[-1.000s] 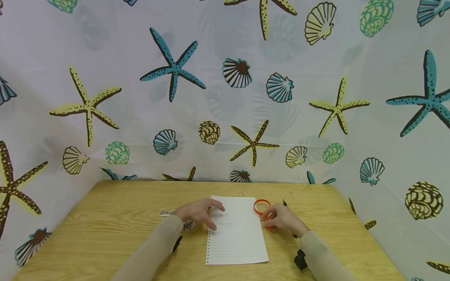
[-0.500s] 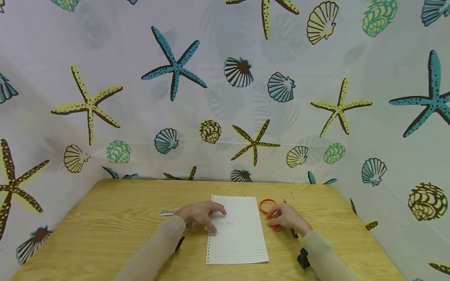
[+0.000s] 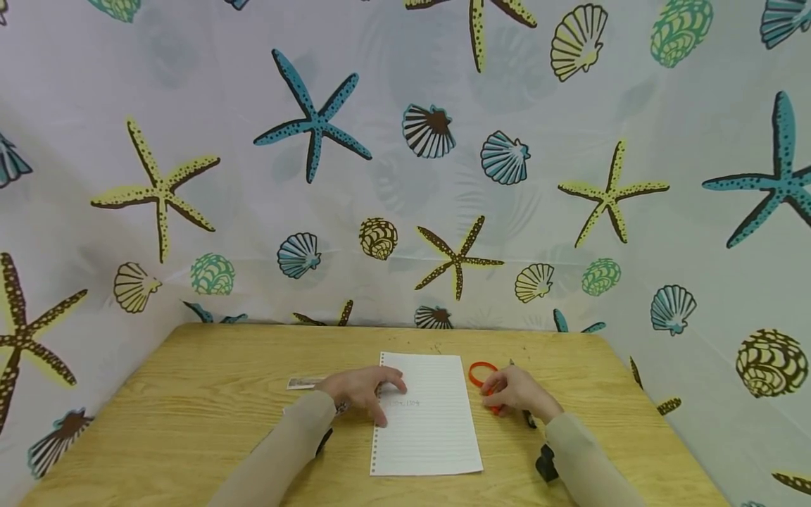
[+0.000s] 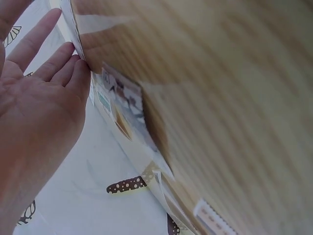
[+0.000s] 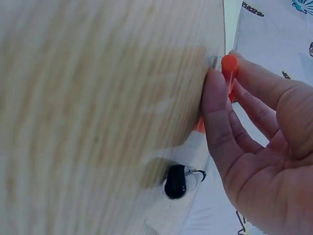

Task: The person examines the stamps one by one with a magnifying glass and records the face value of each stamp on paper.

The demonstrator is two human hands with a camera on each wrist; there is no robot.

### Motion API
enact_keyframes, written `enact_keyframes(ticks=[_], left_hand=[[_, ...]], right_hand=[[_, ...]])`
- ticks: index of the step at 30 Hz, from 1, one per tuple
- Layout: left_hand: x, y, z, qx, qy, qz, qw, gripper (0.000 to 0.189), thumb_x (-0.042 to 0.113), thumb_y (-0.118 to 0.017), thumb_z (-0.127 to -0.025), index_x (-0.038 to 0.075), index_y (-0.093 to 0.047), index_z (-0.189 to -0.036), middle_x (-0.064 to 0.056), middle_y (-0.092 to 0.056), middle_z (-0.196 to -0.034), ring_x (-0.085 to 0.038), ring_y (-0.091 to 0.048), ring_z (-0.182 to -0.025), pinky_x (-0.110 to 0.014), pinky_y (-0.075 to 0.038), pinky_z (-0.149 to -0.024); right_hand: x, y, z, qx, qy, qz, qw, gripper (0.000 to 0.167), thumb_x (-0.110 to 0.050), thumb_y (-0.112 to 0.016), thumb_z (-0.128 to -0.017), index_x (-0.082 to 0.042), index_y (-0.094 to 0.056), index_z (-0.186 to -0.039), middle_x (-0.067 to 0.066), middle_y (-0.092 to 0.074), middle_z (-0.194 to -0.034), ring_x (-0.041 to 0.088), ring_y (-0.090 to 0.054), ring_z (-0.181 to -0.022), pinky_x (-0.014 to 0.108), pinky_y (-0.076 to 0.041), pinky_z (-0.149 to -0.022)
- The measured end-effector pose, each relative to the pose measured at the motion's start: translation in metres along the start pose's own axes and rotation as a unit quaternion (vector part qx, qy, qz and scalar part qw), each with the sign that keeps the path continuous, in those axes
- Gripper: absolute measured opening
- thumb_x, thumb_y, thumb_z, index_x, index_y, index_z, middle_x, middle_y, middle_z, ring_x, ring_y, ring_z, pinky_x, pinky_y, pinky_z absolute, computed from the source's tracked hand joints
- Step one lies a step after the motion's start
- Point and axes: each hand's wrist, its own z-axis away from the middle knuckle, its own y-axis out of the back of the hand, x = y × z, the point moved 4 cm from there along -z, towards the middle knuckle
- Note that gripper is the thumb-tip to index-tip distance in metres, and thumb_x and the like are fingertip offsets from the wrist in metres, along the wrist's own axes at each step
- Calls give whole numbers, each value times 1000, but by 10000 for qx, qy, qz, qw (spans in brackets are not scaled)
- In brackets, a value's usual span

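A red-rimmed magnifying glass [image 3: 483, 373] lies right of a sheet of lined paper [image 3: 431, 436]. My right hand [image 3: 518, 394] pinches its red handle [image 5: 230, 64] between thumb and fingers. A black pen [image 3: 530, 419] lies partly hidden under this hand; its clip end [image 5: 175, 182] shows in the right wrist view. Over the paper's left edge is my left hand [image 3: 355, 387], fingers spread and slightly bent, gripping nothing. Faint handwriting marks the sheet near its fingertips. A patterned stamp-like slip [image 4: 124, 93] is close by, mostly covered by the left hand in the head view.
Another small printed slip [image 3: 301, 383] lies beyond the left wrist. The wooden table [image 3: 209, 394] ends at a white curtain [image 3: 380, 183] printed with starfish and shells, which also runs along both sides.
My right hand has moved slightly right with the magnifying glass, so its ring now stands clear of the paper's edge. The left hand has barely shifted.
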Motion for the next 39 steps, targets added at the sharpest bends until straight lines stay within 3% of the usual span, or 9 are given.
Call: enact_keyframes(ticks=[14, 24, 33, 39], left_hand=[[1, -3, 2, -41, 57, -98, 9999, 59, 13, -90, -68, 29, -66, -120, -2, -34, -158, -32, -21, -150, -53, -21, -119], [3, -1, 3, -49, 87, -13, 9999, 58, 14, -89, -69, 31, -65, -118, -2, -34, -158, -30, -21, -150, -53, -20, -119], [1, -1, 2, -85, 84, -103, 9999, 58, 15, -90, -69, 31, -64, -119, -1, -32, -159, -30, -20, -150, -54, -20, -119], [1, -1, 4, -75, 56, -110, 9999, 58, 15, -90, -69, 29, -64, -119, -2, -33, -159, -31, -21, -150, -54, -20, -119]], right_hand=[[2, -2, 3, 20, -124, 40, 9999, 17, -9, -79, -82, -2, -72, -96, 7, -66, -78, 14, -63, -60, 28, -56, -56], [7, 3, -1, -255, 234, -371, 9987, 20, -12, -74, -87, -1, -72, -104, 7, -69, -81, 13, -62, -61, 30, -56, -58], [1, 13, 4, -353, 560, -348, 9972, 17, -10, -68, -92, 1, -71, -105, 10, -67, -86, 15, -51, -57, 28, -47, -54], [1, 21, 8, -546, 515, -488, 9960, 19, -12, -67, -93, 1, -70, -105, 8, -66, -83, 15, -46, -57, 27, -41, -53]])
